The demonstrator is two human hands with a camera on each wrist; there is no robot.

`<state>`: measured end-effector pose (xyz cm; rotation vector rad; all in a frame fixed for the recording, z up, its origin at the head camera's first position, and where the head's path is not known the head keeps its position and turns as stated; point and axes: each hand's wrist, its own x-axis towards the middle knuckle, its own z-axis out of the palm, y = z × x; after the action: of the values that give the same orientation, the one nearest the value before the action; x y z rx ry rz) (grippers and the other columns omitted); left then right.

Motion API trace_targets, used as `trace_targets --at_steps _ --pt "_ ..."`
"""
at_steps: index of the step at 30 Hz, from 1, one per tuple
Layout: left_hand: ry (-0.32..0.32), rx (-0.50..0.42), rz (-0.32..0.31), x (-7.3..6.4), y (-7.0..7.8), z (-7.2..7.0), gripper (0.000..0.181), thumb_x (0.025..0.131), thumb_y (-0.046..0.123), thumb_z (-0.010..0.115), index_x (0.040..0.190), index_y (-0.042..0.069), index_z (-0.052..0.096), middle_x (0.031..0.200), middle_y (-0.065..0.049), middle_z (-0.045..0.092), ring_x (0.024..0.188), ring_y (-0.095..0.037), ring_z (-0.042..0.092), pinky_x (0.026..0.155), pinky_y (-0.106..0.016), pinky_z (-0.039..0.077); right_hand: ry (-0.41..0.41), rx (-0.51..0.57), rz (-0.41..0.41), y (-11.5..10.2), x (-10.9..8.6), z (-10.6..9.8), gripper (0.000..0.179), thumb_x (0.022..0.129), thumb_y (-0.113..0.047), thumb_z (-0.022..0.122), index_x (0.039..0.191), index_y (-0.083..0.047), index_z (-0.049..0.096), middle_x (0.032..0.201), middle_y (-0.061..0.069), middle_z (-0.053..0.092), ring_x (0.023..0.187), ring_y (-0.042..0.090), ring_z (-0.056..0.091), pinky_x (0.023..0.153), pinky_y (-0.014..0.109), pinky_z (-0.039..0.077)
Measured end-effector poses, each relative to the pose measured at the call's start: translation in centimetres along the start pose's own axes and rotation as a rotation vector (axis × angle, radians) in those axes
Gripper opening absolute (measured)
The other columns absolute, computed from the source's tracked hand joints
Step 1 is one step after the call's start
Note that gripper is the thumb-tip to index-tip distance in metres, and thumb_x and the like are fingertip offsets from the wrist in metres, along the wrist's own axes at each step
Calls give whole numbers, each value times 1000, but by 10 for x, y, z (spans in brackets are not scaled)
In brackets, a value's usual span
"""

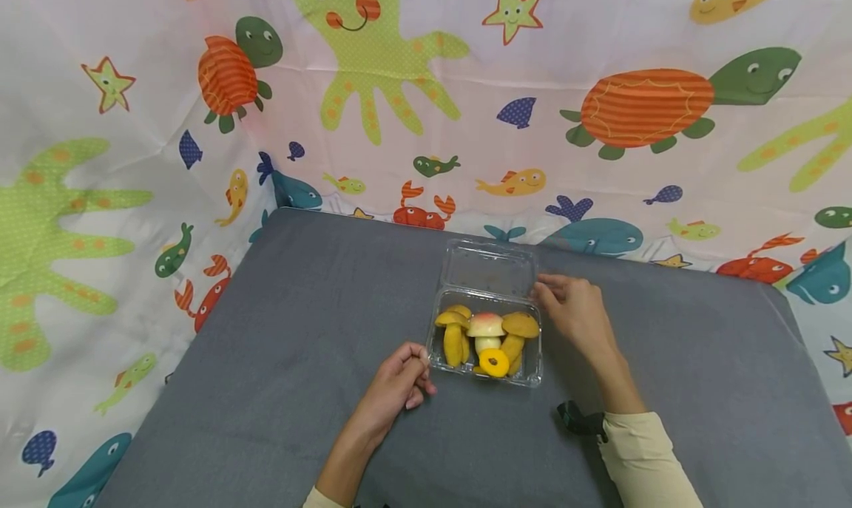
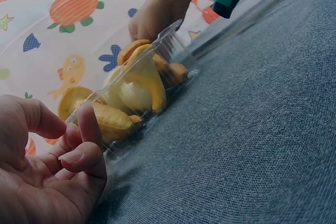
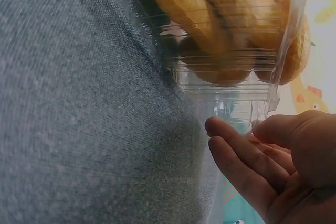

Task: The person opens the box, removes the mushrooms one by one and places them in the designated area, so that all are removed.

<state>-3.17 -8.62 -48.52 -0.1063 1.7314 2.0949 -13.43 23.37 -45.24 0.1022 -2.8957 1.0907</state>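
Note:
A clear plastic clamshell box [image 1: 435, 360] lies on the grey cloth with its lid [image 1: 489, 268] folded back, away from me. Inside are several mushrooms, among them brown-yellow ones [image 1: 521, 324] and one with a pale stem and reddish cap [image 1: 487, 324]. A yellow ring-shaped piece [image 1: 494, 362] sits at the front of the box. My left hand [image 1: 398, 382] pinches the box's rim at the left side, thumb and index finger meeting there. At the lid's right edge, my right hand [image 1: 577, 312] holds it between thumb and fingers; its other fingers [image 3: 244, 174] are extended below.
Grey cloth [image 1: 299, 330] covers the table around the box. A white curtain printed with sea animals [image 1: 399, 168] rises along the back and left edges. A black strap [image 1: 580, 421] hangs at the right wrist.

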Motion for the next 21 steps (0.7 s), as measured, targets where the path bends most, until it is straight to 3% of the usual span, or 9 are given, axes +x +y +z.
trace_targets --at_steps 11,21 --pt "0 -3 -8 1 -1 1 9 109 9 48 110 2 53 93 -7 55 79 -20 65 54 -19 40 -24 -21 8 3 -1 0 38 109 -21 61 136 4 67 107 21 78 87 33 79 44 30 40" --pt "4 25 1 1 -1 1 14 110 10 46 112 -2 53 95 -10 53 73 -19 61 53 -19 40 -16 -3 8 4 -3 1 38 109 -22 61 137 3 67 110 22 77 101 40 77 47 31 44"
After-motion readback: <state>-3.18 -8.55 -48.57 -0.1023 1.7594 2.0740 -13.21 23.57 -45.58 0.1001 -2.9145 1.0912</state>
